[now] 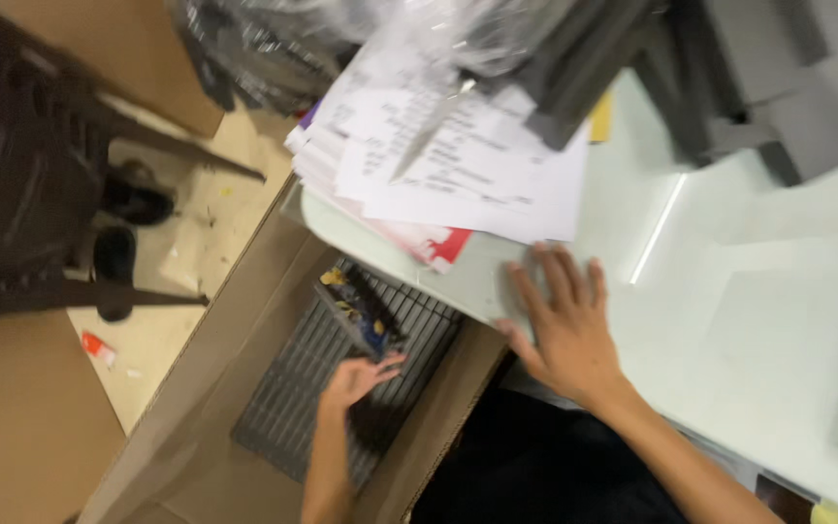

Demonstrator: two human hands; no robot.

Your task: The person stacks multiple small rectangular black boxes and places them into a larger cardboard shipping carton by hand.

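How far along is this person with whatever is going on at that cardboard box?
Done: rows of dark flat packs already stand in the open cardboard box. In hand: the left hand is down in the box, fingers on one dark pack that sticks up tilted. The right hand rests flat on the pale table. Left: the box is open.

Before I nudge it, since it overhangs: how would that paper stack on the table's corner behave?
The paper stack is probably floppy: loose, fanned sheets would likely slide apart. It juts past the table edge over the cardboard box, so a push may well tip sheets in.
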